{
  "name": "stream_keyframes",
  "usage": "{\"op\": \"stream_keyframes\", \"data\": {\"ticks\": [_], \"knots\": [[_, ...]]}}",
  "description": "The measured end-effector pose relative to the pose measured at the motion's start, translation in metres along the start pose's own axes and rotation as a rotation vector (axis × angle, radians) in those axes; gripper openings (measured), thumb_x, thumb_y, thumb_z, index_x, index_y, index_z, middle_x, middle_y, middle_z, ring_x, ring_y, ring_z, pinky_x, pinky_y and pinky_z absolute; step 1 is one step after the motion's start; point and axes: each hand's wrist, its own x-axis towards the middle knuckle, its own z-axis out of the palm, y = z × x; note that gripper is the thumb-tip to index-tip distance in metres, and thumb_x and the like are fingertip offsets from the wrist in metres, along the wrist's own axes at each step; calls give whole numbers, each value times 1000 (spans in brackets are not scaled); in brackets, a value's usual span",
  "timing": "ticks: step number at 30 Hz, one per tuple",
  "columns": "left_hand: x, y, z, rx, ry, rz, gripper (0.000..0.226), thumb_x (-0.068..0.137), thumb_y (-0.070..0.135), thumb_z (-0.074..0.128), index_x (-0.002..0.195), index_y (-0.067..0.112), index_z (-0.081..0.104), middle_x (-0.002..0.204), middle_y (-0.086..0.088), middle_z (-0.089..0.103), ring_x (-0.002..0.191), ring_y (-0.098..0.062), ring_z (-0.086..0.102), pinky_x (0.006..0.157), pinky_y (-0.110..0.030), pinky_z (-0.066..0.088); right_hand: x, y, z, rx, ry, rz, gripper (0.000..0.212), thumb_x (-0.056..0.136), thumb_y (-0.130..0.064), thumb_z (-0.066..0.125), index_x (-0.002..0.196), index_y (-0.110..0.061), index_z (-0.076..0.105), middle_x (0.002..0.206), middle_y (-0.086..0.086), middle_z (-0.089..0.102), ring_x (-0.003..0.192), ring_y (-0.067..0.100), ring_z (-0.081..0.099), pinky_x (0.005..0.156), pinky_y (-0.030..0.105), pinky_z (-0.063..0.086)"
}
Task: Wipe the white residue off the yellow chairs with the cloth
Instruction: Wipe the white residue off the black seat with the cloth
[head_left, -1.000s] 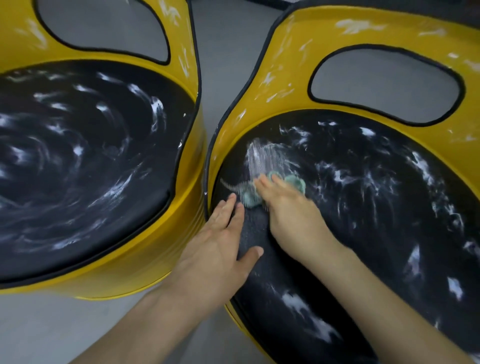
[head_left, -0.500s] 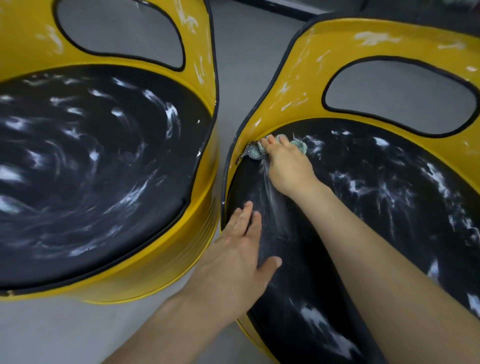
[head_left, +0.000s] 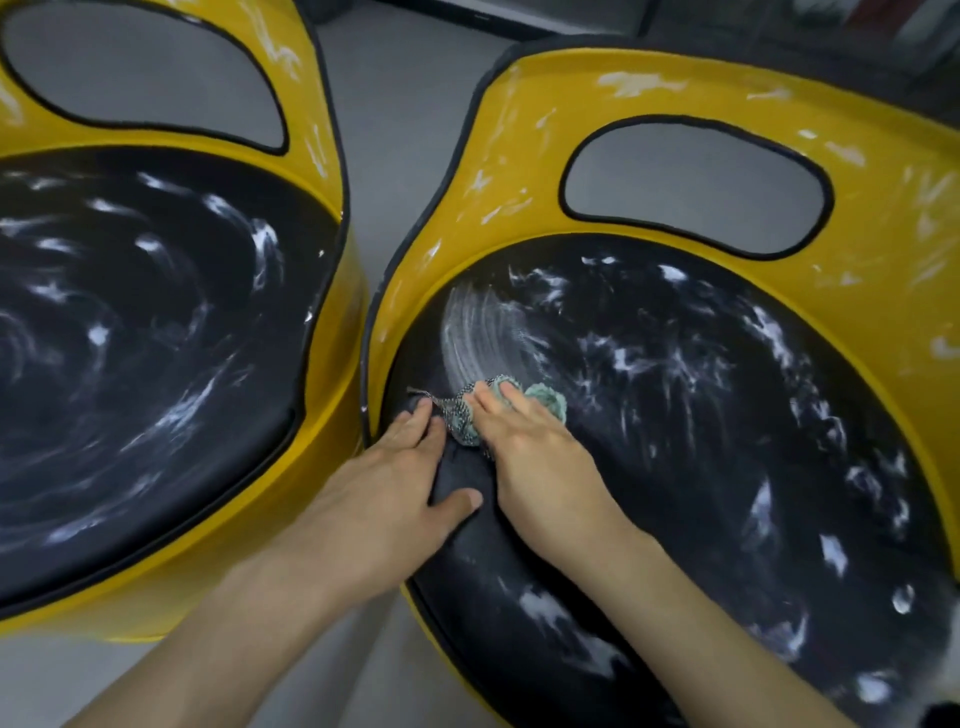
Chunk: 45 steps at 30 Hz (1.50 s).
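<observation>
Two yellow barrel chairs stand side by side, each with a black seat streaked with white residue. On the right chair (head_left: 519, 171), my right hand (head_left: 540, 462) presses a small green cloth (head_left: 545, 397) flat against the left part of the seat, fingers straight. A smeared white patch (head_left: 483, 332) lies just beyond the cloth. My left hand (head_left: 384, 499) rests flat on the seat's left edge, fingers spread, thumb out toward the right hand. The left chair (head_left: 332, 291) carries residue across its seat and backrest.
A narrow strip of grey floor (head_left: 400, 130) runs between the two chairs. Each yellow backrest has a black-rimmed oval cut-out. White flecks dot both backrests. Something dark and white shows at the bottom right corner (head_left: 940, 696).
My right hand has pulled the cloth back from the seat's far left rim toward me, leaving a smeared streak. My left hand stays on the seat edge.
</observation>
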Motion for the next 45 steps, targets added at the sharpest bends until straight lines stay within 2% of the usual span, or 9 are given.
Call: {"op": "stream_keyframes", "data": {"ticks": [5, 8, 12, 17, 25, 32, 36, 40, 45], "knots": [[1, 10, 0, 67, -36, -50, 90, 96, 60, 50, 161, 20, 1, 165, 8, -15, 152, -5, -6, 120, -25, 7, -68, 15, 3, 6, 81, 10, 66, 73, 1, 61, 138, -13, 58, 143, 3, 56, 136, 23, 49, 111, 43, 40], [-1, 12, -4, 119, -69, -69, 85, 98, 54, 50, 161, 20, 5, 165, 10, -13, 152, -6, 0, 121, -24, 12, -100, 18, 1, 26, 76, -2, 68, 68, -3, 65, 135, -16, 61, 140, -1, 58, 133, 19, 51, 107, 42, 46], [-3, 16, -18, 215, -138, -87, 79, 99, 49, 52, 160, 25, 8, 164, 15, -12, 151, -10, 14, 114, -20, 19, -108, 22, 0, 71, 26, 26, 82, 57, 5, 76, 135, -15, 61, 141, 2, 58, 134, 21, 51, 112, 40, 35], [-3, 14, -16, 233, -137, -63, 85, 95, 56, 53, 160, 26, 7, 163, 18, -14, 150, -7, 14, 110, -17, 22, -93, 22, -13, 145, 22, -57, 76, 87, 8, 47, 156, -17, 29, 163, -1, 23, 153, 18, 11, 119, 29, -5], [5, 22, 3, 168, -31, -27, 88, 96, 57, 50, 161, 23, 1, 166, 9, -13, 152, -8, -8, 123, -27, 7, 13, 28, -20, 69, 54, 46, 70, 94, 0, 44, 157, -18, 20, 165, 1, 15, 153, 22, 6, 124, 36, 8], [14, 4, -5, 285, -160, 90, 119, 77, 81, 48, 156, 23, -20, 159, 11, -32, 145, -3, -30, 118, -20, -9, -89, 14, 0, 1, -72, -134, 67, 73, -14, 47, 140, -14, 55, 146, 1, 53, 138, 20, 46, 111, 36, 41], [11, 0, 2, 260, -84, 100, 113, 79, 82, 39, 150, 25, -27, 156, 13, -37, 141, -1, -36, 116, -20, -14, -32, 34, -22, -76, -119, -87, 77, 90, 4, 32, 158, -29, 17, 164, -13, 8, 151, 6, 1, 119, 20, -5], [14, 1, 1, 268, -62, 72, 117, 78, 84, 39, 154, 20, -24, 158, 9, -35, 143, -5, -33, 117, -22, -13, 38, 48, -33, -118, -33, 107, 70, 97, 4, 35, 158, -24, 18, 166, -7, 13, 152, 14, 5, 119, 28, 14], [20, -1, -4, 324, -71, 97, 114, 84, 80, 40, 155, 17, -22, 160, 2, -33, 146, -8, -29, 116, -23, -11, -20, 11, -24, -116, 1, 102, 69, 83, -2, 45, 150, -17, 41, 156, -1, 40, 145, 18, 34, 116, 22, 10]]}}
